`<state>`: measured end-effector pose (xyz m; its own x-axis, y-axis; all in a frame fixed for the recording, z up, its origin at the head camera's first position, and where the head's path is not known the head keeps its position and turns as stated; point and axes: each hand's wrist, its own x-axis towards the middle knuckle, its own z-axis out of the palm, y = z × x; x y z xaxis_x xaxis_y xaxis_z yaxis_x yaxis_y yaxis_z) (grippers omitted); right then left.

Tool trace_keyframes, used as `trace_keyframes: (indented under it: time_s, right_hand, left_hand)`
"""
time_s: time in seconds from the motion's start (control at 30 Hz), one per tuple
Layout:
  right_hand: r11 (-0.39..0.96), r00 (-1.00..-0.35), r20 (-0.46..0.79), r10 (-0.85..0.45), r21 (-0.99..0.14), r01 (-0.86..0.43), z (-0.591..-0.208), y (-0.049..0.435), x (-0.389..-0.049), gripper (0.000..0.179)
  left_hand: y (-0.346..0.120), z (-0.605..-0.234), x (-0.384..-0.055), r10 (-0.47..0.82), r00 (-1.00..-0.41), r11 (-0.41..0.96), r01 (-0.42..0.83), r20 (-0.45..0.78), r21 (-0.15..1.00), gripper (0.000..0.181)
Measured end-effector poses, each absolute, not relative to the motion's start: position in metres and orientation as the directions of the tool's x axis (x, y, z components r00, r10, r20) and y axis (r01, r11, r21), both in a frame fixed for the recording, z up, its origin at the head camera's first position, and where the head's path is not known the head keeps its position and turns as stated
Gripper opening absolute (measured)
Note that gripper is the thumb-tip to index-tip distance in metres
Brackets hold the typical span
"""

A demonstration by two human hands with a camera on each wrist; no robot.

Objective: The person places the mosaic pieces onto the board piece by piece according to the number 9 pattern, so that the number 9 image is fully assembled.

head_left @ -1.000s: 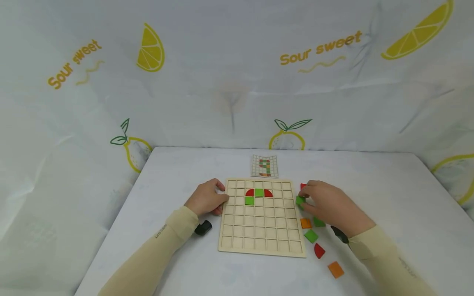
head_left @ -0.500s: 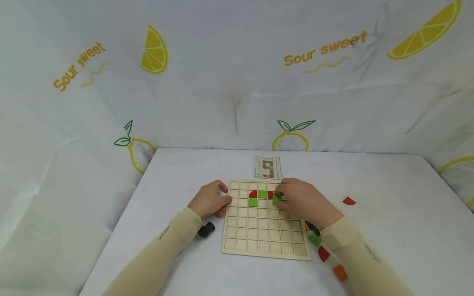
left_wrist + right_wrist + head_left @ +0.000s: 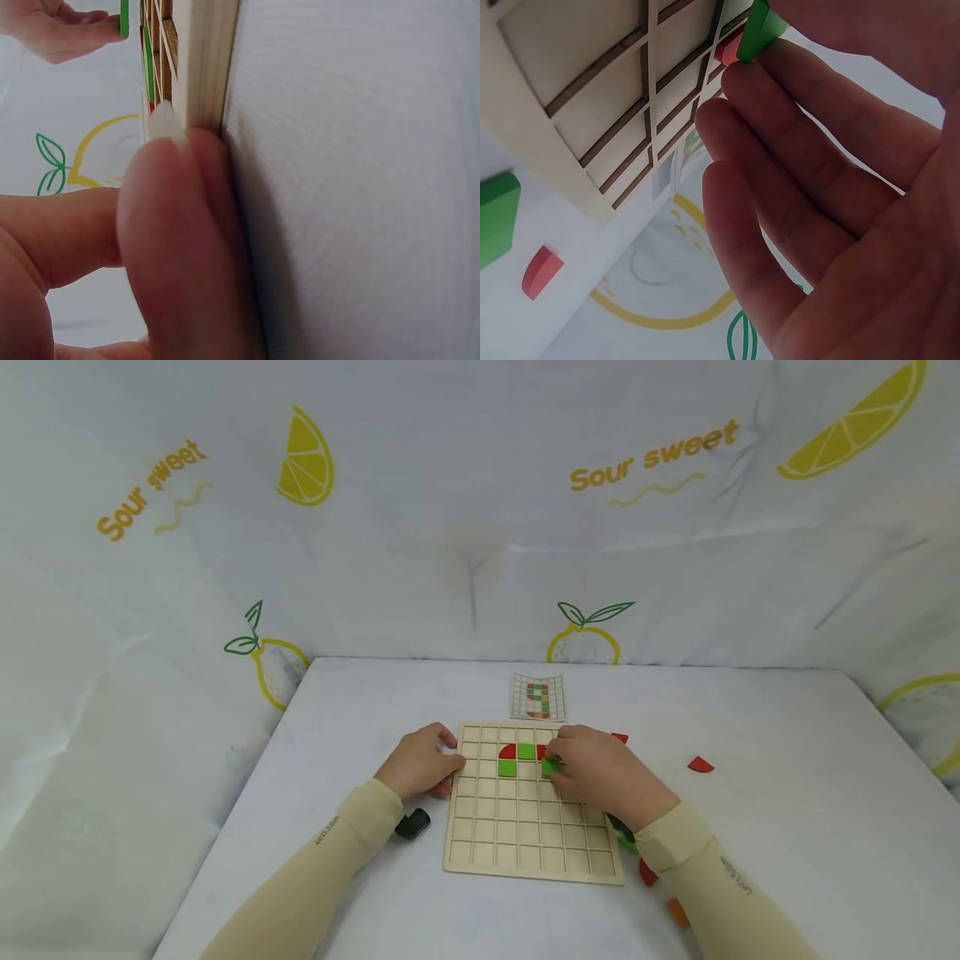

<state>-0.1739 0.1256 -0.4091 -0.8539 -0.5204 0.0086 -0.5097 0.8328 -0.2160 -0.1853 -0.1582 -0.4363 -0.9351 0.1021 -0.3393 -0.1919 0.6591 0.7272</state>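
Note:
A wooden grid board [image 3: 525, 857] lies on the white table. My left hand [image 3: 416, 764] holds its left edge, the thumb [image 3: 169, 225] right at the rim in the left wrist view. Over the board's upper right part, my right hand [image 3: 607, 772] pinches a green square tile [image 3: 550, 768]; in the right wrist view this green tile [image 3: 757, 31] is tilted, its other fingers extended below. On the board sit a red quarter-round tile [image 3: 507, 751], a green square [image 3: 527, 751] and another green square [image 3: 507, 768]. A second red tile [image 3: 541, 751] is partly hidden by the right hand.
Behind the board lies a pattern card [image 3: 537, 697] with a coloured figure on a grid. To the right are loose tiles: a red quarter-round [image 3: 701, 765], a red one [image 3: 619, 737], an orange one [image 3: 677, 912], and others half hidden under the right arm.
My right hand has carried the green tile leftward from beside the board to over it, now slightly lower than half a second ago. My left hand stays at the board's left edge.

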Motion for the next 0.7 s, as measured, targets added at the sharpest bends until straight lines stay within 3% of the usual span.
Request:
trace_keyframes:
  time_s: [0.7]
  right_hand:
    - [0.812,-0.818,0.047,-0.573,-0.104,-0.574,-0.4186,0.1200,-0.1754,0.009]
  left_hand:
    - [-0.1585,-0.4356,-0.1851,0.104,-0.935,0.645,-0.196,-0.339,0.739,0.024]
